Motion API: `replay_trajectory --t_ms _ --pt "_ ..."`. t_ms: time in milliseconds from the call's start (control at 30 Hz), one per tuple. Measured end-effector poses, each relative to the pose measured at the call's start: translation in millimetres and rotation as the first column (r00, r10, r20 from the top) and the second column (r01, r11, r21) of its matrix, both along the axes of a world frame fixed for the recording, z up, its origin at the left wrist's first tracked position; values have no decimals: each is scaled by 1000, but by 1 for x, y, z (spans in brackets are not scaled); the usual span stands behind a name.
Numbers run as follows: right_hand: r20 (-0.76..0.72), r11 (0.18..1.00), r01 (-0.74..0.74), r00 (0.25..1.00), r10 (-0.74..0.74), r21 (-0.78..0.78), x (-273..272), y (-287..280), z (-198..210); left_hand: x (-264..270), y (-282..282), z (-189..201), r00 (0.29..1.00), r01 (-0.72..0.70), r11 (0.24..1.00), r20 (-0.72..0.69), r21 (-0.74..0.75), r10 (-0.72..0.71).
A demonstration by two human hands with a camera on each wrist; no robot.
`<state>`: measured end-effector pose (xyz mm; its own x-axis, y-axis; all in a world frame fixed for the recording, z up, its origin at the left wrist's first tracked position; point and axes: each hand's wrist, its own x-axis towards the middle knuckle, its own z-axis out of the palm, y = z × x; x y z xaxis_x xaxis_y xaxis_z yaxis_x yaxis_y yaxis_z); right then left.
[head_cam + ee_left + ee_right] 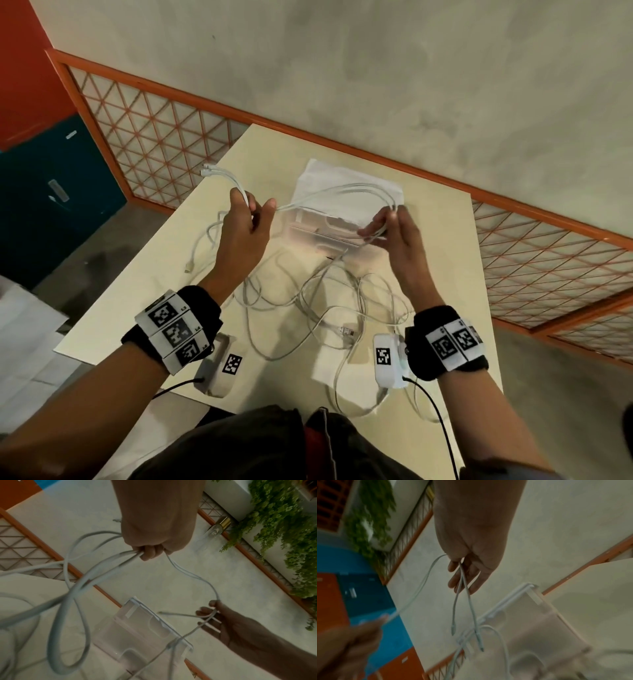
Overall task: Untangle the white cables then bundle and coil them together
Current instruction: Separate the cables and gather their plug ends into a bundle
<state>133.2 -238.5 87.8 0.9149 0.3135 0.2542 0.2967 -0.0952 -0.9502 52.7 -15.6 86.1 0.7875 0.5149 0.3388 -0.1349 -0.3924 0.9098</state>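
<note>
Lighting's pretty dim and flat, soft shadows under my arms on the table [445, 240]. Both wrist views are murky, blurry and warped at the edges.

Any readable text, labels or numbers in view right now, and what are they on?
No readable words.
Left wristband: black-and-white square code markers; tiny characters beside them are too small to read.
Right wristband: code markers, no words.
Blue cabinet: small label, too blurred to read.
</note>
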Motion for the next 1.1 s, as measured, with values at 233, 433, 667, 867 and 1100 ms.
replay_trajectory --t_ms 233,433,667,867,1100 --pt "71 996 94 993 -94 9 -1 -22 9 -5 -4 -6 997 48 997 -55 56 -45" --pt "84 948 90 994 -67 -306 4 -60 -23 -4 1 -4 1000 10 999 7 49 -10" --pt "-229 700 -212 971 71 -682 -10 -82 -86 -4 -9 -1 998 -32 998 61 54 29" --pt "-87 712 -67 996 8 -699 -14 -81 -90 -5 -11 -4 998 -2 997 57 76 -2" --pt "68 885 219 975 -210 -412 -10 -74 -55 -7 -10 -10 1000 27 995 11 101 -28"
